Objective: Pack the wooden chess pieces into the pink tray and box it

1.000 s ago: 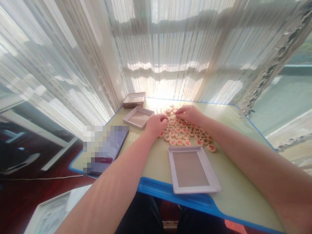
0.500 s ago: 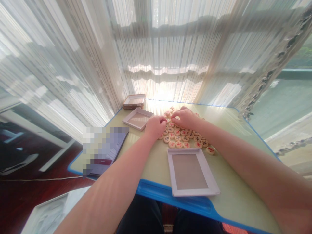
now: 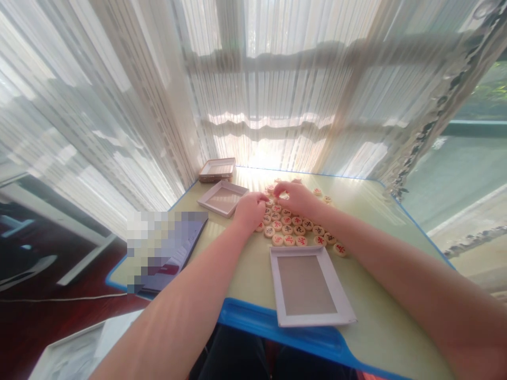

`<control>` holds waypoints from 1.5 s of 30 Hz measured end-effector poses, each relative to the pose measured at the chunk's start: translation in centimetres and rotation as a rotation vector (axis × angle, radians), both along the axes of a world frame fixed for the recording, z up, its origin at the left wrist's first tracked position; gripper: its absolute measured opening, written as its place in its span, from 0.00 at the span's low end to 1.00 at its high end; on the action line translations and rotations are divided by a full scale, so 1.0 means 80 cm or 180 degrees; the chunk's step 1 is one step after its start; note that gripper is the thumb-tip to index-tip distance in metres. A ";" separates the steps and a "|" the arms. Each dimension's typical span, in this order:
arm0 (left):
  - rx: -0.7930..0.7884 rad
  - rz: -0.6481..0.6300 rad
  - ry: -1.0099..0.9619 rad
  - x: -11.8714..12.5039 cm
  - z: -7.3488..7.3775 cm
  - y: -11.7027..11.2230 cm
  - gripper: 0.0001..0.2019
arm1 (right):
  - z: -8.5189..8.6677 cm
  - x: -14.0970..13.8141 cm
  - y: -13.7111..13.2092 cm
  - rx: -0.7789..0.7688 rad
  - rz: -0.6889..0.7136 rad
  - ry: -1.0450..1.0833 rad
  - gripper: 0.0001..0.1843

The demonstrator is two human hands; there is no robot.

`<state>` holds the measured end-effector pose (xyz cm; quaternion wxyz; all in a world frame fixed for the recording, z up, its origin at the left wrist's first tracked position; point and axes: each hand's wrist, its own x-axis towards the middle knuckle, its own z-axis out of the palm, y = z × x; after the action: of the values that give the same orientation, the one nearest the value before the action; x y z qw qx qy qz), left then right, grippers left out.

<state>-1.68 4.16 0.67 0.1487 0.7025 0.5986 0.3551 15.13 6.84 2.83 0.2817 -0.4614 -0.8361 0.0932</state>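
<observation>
Several round wooden game pieces (image 3: 295, 232) with red and dark characters lie spread on a pale green table (image 3: 368, 295). My left hand (image 3: 249, 210) rests at the left edge of the spread, fingers curled onto the pieces. My right hand (image 3: 295, 196) is over the far part of the spread, fingertips pinched down among the pieces. What either hand holds is too small to make out. A shallow white box tray (image 3: 309, 285) sits near the front edge, just below the pieces.
A second white tray (image 3: 222, 198) lies at the left rear, with a brown-edged tray (image 3: 216, 169) behind it. A dark flat object (image 3: 174, 253) lies at the table's left. Sheer curtains surround the table; its rim is blue.
Both hands have shifted slightly toward the far left of the spread and come closer together. The view has tilted a little, so the table sits lower in the frame.
</observation>
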 end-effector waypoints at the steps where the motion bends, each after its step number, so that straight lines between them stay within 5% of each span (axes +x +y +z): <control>1: -0.0015 -0.0006 -0.0029 0.000 0.001 -0.001 0.15 | 0.001 0.000 0.000 -0.0009 0.0054 -0.0018 0.10; 7: -0.0026 -0.0001 -0.0072 -0.001 0.002 -0.001 0.15 | 0.006 0.002 0.002 -0.0394 0.0061 0.0260 0.15; 15: 0.0028 0.0179 -0.0257 0.000 0.001 0.000 0.14 | 0.014 0.021 0.013 -0.0490 -0.0695 0.1320 0.18; 26: 0.0014 0.0104 -0.0386 -0.002 -0.004 0.004 0.14 | -0.013 0.026 0.026 0.0349 -0.0330 -0.0222 0.14; 33: -0.0020 0.0079 -0.0326 -0.002 -0.005 0.004 0.14 | -0.007 0.024 0.022 0.0068 -0.0413 -0.0716 0.14; 42: -0.0106 0.0083 -0.0244 -0.003 -0.002 0.002 0.15 | 0.028 0.059 0.035 -0.0362 -0.1107 0.0835 0.20; 45: -0.0107 0.0079 -0.0243 -0.004 -0.003 0.003 0.15 | 0.027 0.068 0.039 -0.0567 -0.1282 0.0622 0.18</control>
<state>-1.99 4.38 0.40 0.1788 0.6784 0.6069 0.3735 20.59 9.96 5.03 0.3324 -0.6307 -0.6844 0.1529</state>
